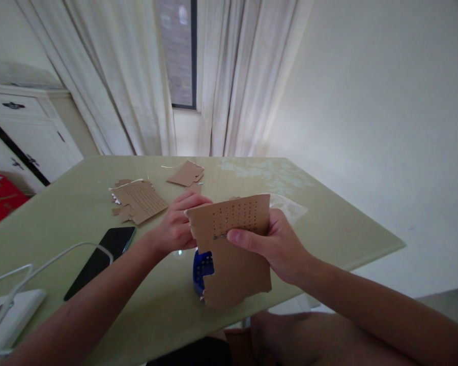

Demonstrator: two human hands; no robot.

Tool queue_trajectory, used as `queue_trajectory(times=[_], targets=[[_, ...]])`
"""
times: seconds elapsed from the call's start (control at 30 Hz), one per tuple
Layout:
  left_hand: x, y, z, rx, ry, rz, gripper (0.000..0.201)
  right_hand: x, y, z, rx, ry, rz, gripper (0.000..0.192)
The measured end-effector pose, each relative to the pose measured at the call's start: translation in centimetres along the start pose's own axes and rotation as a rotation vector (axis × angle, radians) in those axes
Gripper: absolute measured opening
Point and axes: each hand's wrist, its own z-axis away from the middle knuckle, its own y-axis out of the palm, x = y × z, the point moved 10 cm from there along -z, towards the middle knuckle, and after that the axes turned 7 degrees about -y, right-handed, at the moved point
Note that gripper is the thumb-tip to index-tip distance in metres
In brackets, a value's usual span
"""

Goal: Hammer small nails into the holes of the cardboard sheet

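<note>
I hold a torn piece of brown cardboard upright over the table's near edge. Rows of small punched holes run across its upper part. My right hand grips its right side, thumb across the front. My left hand holds its left edge from behind. A blue object, partly hidden behind the cardboard, sits just below my left hand; I cannot tell whether that hand holds it.
On the green glass-topped table lie a perforated cardboard sheet with scraps, another cardboard piece, a black phone, a white charger with cable and a clear plastic bag. A white cabinet stands left; curtains hang behind.
</note>
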Motion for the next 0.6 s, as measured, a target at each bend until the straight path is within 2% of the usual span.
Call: queue_trajectory(times=[0.1, 0.23, 0.3, 0.4, 0.47, 0.53, 0.6], targets=[[-0.2, -0.5, -0.4, -0.026, -0.037, 0.003, 0.036, 0.6, 0.2, 0.0, 0.009, -0.027, 0.027, 0.035], [-1.5, -0.9, -0.4, -0.129, 0.038, -0.019, 0.04, 0.8, -0.1, -0.1, -0.012, -0.052, 0.033, 0.033], [-1.4, -0.4, -0.2, -0.138, 0.044, -0.017, 0.04, 0.2, -0.5, -0.4, -0.037, -0.042, 0.012, 0.034], [0.5, 1.2, 0.0, -0.009, -0.053, 0.0, 0.029, -0.8, -1.5, -0.9, -0.111, -0.013, -0.037, 0.037], [2.5, 2.3, 0.3, 0.13, -0.169, -0.027, 0.009, -1.1, -2.1, -1.2, -0.178, -0.008, -0.085, 0.04], [4.5, 1.7, 0.4, 0.167, -0.31, -0.071, 0.032, -1.2, -2.6, -1.5, -0.236, -0.013, -0.128, 0.042], [5.3, -0.3, 0.1, 0.074, -0.398, -0.095, 0.053, -1.1, -2.7, -1.6, -0.27, -0.016, -0.156, 0.041]])
